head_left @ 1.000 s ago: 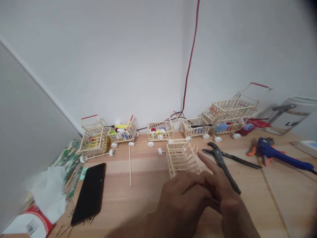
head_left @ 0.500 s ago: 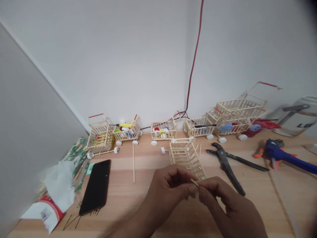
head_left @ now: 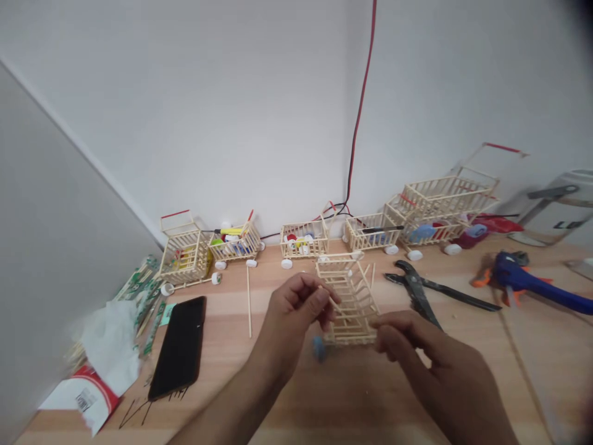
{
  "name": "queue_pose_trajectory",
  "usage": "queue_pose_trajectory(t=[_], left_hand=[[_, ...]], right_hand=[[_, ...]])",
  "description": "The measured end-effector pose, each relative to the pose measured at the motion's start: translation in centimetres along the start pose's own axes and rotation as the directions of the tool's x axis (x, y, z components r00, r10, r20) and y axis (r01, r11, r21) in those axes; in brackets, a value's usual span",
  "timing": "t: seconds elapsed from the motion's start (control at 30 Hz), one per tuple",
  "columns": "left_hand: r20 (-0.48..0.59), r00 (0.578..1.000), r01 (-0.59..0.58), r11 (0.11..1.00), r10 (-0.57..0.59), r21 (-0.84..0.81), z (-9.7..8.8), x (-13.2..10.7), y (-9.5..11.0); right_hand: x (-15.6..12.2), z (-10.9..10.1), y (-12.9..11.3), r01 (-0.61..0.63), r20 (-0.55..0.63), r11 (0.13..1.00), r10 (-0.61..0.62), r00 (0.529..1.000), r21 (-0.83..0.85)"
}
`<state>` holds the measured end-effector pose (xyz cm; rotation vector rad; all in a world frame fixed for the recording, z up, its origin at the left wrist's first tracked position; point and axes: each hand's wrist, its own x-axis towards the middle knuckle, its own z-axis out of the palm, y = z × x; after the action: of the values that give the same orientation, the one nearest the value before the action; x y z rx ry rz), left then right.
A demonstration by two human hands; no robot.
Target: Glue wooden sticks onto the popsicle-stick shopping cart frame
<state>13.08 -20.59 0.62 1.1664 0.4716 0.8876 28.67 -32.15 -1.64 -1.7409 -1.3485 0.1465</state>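
Observation:
A miniature shopping cart (head_left: 354, 339) built from thin wooden sticks stands in front of me, with a blue wheel (head_left: 318, 349) at its near left corner. My left hand (head_left: 301, 309) is closed in a pinch over the cart's left side, with a short thin wooden stick (head_left: 334, 301) at its fingertips. At the cart's near right corner, my right hand (head_left: 417, 346) has thumb and forefinger pressed together. Whether those fingertips grip the cart's corner or a small piece of stick is not clear.
Several finished stick carts (head_left: 303, 241) line the wall, some loaded with bottle caps. Black pliers (head_left: 417, 287) and a blue glue gun (head_left: 523, 278) lie to the right. A phone (head_left: 178, 346), a loose stick (head_left: 249, 303) and stick packets (head_left: 148, 296) are on the left.
My hands have drawn apart from their meeting point over the cart's near end. The left hand moved left and up with the stick; more of the cart and its blue wheel now show.

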Motion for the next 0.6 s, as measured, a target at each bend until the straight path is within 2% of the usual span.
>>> queue_pose_trajectory(t=[0.13,0.2,0.3,0.43,0.53,0.6], left_hand=[[-0.095,0.992,-0.088,0.996,0.086,-0.016,-1.6,1.5,0.2],[-0.141,0.982,-0.127,0.992,0.124,-0.009,-2.5,2.3,0.0],[-0.182,0.974,-0.14,0.99,0.135,-0.015,-3.5,3.2,-0.6],[-0.222,0.97,-0.105,0.994,0.101,-0.006,-4.3,3.8,-1.5],[-0.23,0.971,-0.066,0.998,0.067,0.013,-4.4,3.8,-2.3],[-0.195,0.981,-0.008,0.999,0.016,0.041,-4.3,3.6,-2.9]], right_hand=[[0.5,-1.6,1.8,-0.1,-0.15,0.99,0.084,0.985,-0.098],[0.6,-1.8,2.5,-0.163,-0.172,0.98,0.143,0.975,-0.11],[0.6,-1.4,3.5,-0.23,-0.148,0.968,0.214,0.965,-0.1],[0.2,-0.5,4.7,-0.237,-0.065,0.968,0.233,0.97,-0.077],[-0.1,0.1,5.5,-0.211,-0.013,0.974,0.211,0.977,-0.085],[-0.3,0.4,6.0,-0.144,0.016,0.985,0.146,0.989,-0.093]])
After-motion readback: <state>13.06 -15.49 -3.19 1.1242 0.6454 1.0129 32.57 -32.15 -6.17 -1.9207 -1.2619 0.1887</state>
